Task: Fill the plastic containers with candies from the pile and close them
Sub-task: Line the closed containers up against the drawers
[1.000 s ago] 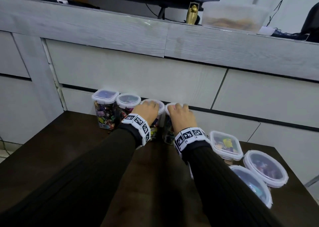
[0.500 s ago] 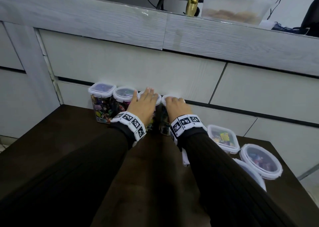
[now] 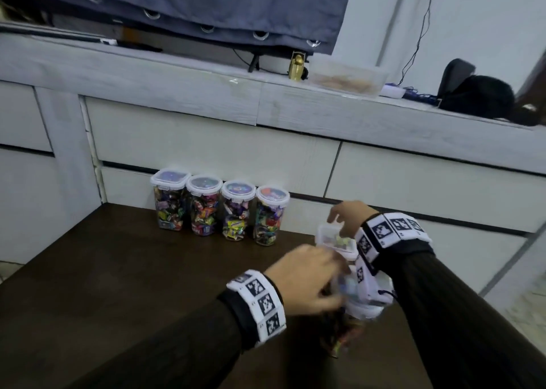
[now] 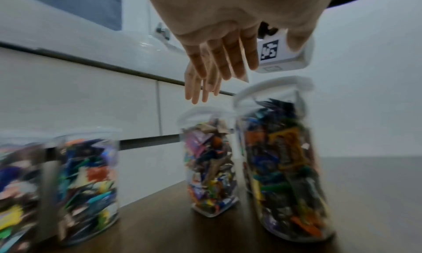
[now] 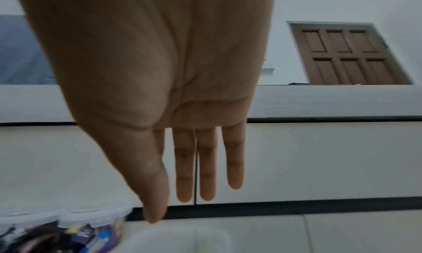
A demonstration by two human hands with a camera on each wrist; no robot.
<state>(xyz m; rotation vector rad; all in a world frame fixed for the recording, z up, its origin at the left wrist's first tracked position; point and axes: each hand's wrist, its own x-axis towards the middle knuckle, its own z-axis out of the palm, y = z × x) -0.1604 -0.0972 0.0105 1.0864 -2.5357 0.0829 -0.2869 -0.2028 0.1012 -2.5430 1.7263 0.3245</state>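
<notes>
- Four tubs (image 3: 220,206) stand filled and lidded in a row against the drawer front (image 3: 206,152); that part looks done.
- More tubs, right of the row: square tub (image 3: 335,236) and round tub (image 3: 359,297), both lidded, candy inside. No loose pile visible.
- Left hand (image 3: 307,280) over the round tub, fingers straight, empty.
- Right hand (image 3: 350,215) above the square tub, fingers extended, holding nothing.
- Tubs: clear hard plastic, white clip lids; candies in crinkly foil wrappers, mixed colours.
</notes>
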